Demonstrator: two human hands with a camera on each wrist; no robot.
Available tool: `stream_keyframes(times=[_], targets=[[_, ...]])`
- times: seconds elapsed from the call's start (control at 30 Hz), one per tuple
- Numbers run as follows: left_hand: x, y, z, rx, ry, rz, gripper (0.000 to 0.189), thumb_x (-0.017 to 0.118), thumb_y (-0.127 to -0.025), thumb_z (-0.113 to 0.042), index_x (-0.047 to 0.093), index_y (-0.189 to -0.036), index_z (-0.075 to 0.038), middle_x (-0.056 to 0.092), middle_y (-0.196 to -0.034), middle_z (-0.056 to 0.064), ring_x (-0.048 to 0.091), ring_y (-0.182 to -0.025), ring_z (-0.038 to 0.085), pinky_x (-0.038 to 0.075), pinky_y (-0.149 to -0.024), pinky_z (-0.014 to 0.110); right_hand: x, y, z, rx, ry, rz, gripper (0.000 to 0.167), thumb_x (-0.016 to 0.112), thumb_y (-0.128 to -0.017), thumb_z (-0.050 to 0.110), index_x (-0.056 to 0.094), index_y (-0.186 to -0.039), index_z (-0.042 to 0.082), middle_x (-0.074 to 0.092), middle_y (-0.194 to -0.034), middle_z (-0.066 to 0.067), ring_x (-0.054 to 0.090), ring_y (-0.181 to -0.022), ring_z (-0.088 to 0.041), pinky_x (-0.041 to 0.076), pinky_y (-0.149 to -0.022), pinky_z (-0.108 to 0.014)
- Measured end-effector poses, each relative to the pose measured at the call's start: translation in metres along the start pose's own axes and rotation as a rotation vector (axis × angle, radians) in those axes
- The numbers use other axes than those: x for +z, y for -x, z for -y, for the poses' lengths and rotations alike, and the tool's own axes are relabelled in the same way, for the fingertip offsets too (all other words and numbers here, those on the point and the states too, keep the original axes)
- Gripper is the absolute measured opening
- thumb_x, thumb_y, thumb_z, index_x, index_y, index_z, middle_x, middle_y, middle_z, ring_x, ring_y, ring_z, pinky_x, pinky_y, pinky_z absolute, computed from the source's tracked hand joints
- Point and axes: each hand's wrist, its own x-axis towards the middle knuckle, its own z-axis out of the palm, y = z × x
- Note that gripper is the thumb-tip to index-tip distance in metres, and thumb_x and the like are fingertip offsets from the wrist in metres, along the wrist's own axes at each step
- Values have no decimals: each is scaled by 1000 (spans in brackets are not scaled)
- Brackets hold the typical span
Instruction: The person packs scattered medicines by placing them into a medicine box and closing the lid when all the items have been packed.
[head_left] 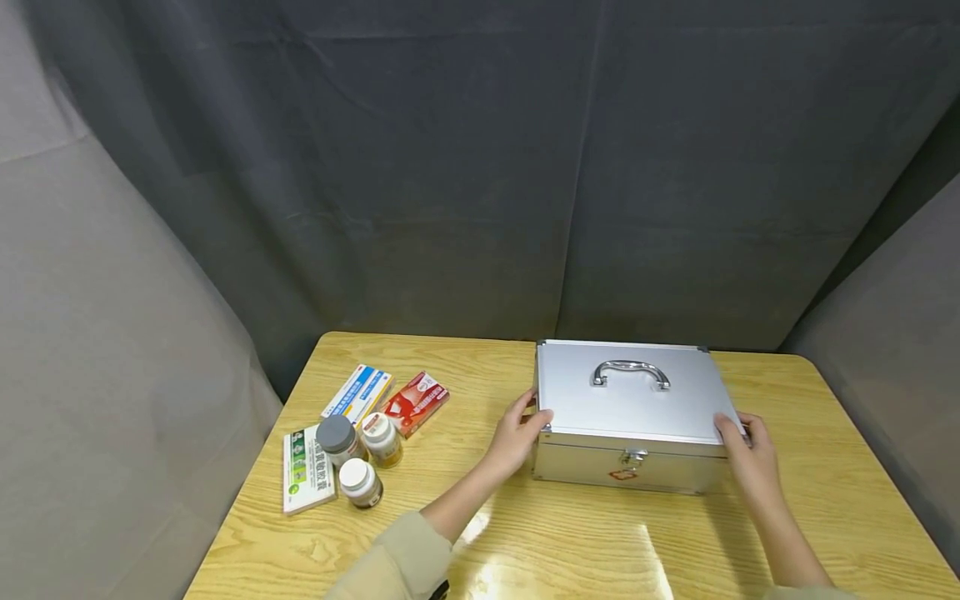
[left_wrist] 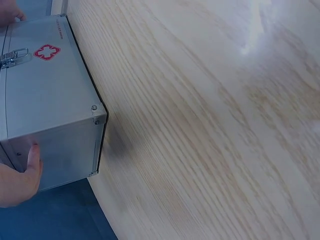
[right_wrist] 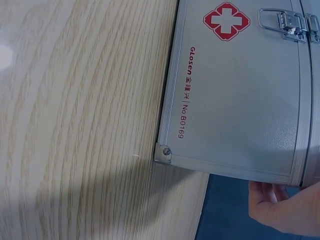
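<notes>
A silver metal first-aid box with a red-and-white cross on its front stands on the wooden table, its lid down. A chrome handle tops the lid, and a metal latch sits at the front seam. My left hand grips the box's left side, thumb at the lid's front corner. At the opposite end, my right hand holds the right side, with its thumb on the lid edge and fingers along the side wall. The box's contents are hidden.
Left on the table stand a grey-capped bottle and two white-capped bottles, one behind and one in front. Around them lie a green-and-white box, a blue-and-white box and a red box. Grey curtains enclose the table.
</notes>
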Motion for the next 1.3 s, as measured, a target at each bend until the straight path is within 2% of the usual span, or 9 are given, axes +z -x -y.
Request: stream_keyframes(times=[0.03, 0.13, 0.23, 0.33, 0.5, 0.73, 1.0, 1.3], targets=[[-2, 1, 0, -3, -5, -1, 59, 49, -92, -34, 33, -140, -5, 43, -133, 16, 51, -111, 30, 48, -85, 35, 1, -4, -7, -14, -6, 6, 50, 44, -91, 45, 44, -124, 8, 41, -129, -16, 40, -110, -22, 36, -82, -28], [-7, 2, 0, -15, -13, -4, 59, 49, -92, -35, 32, -141, -6, 43, -133, 15, 50, -111, 29, 48, -85, 35, 9, -7, -14, -19, -1, -27, 46, 45, -90, 46, 47, -121, 13, 44, -125, -13, 42, -108, -17, 37, -80, -24], [-13, 4, 0, -30, -12, -7, 60, 49, -91, -36, 33, -141, -8, 44, -133, 14, 51, -110, 27, 49, -81, 33, 12, 8, 10, -9, -33, -8, 54, 42, -91, 43, 42, -126, 1, 40, -130, -23, 37, -116, -32, 32, -90, -40], [-18, 4, 1, -35, -10, -15, 59, 50, -91, -35, 34, -141, -8, 46, -131, 13, 52, -107, 26, 49, -77, 31, 16, 24, 36, 18, -28, 6, 56, 39, -93, 39, 36, -129, -4, 37, -132, -27, 34, -118, -36, 29, -92, -43], [-27, 4, 5, -32, -15, -27, 57, 51, -91, -33, 36, -140, -9, 47, -130, 13, 53, -105, 26, 49, -76, 33, 23, 36, 54, 51, -15, 25, 55, 37, -94, 38, 34, -132, -2, 37, -133, -25, 35, -117, -32, 31, -85, -33], [-43, 8, 6, -48, -17, -27, 57, 50, -92, -31, 34, -141, -8, 45, -133, 14, 52, -108, 27, 48, -77, 31, 37, 42, 61, 24, -34, 34, 56, 37, -94, 38, 34, -131, -4, 38, -130, -26, 36, -117, -35, 31, -88, -38], [-58, 25, -23, -22, -32, -19, 53, 47, -93, -20, 33, -139, 3, 44, -131, 23, 51, -108, 33, 48, -76, 32, 51, 45, 65, 9, -41, 19, 53, 38, -94, 37, 36, -129, -3, 42, -125, -23, 39, -110, -29, 32, -83, -35], [-70, 31, -24, -27, -49, -40, 53, 47, -94, -21, 32, -139, 1, 43, -133, 22, 51, -108, 34, 48, -76, 33, 61, 51, 70, 4, -39, 29, 52, 40, -94, 38, 38, -127, -1, 46, -119, -18, 41, -99, -22, 34, -77, -29]])
